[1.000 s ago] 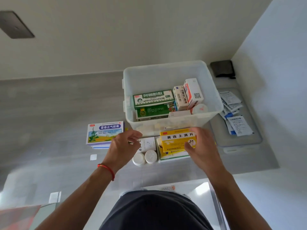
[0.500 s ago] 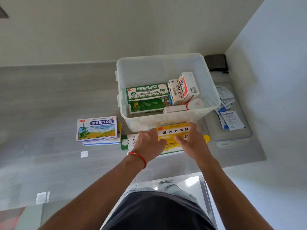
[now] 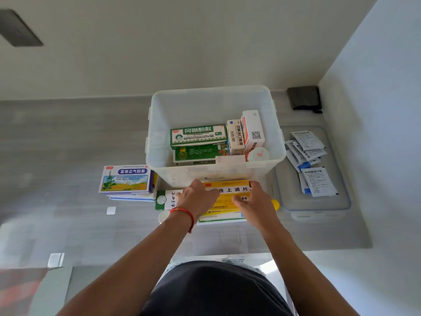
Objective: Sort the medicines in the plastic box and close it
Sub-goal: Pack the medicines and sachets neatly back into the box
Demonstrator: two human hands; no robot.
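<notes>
A translucent plastic box (image 3: 211, 103) stands open on the grey counter. Inside are green medicine cartons (image 3: 198, 134), upright white-and-red cartons (image 3: 252, 128) and a round white bottle top (image 3: 258, 153). Just in front of it lies a yellow medicine carton (image 3: 230, 189) on top of a short stack of other cartons. My left hand (image 3: 198, 198) grips the yellow carton's left end. My right hand (image 3: 256, 201) grips its right end, thumb on top. A white-and-green carton (image 3: 165, 200) lies partly under my left hand.
A blue-and-white carton (image 3: 126, 179) sits on a small stack left of the box. The box's lid (image 3: 319, 208) lies to the right with several sachets (image 3: 307, 151) on it. A white bottle cap (image 3: 163, 216) shows by my left wrist. A wall rises at the right.
My left hand has moved right from the small white carton onto the yellow carton's left end. The yellow carton has settled down on its stack, with both hands on it.
</notes>
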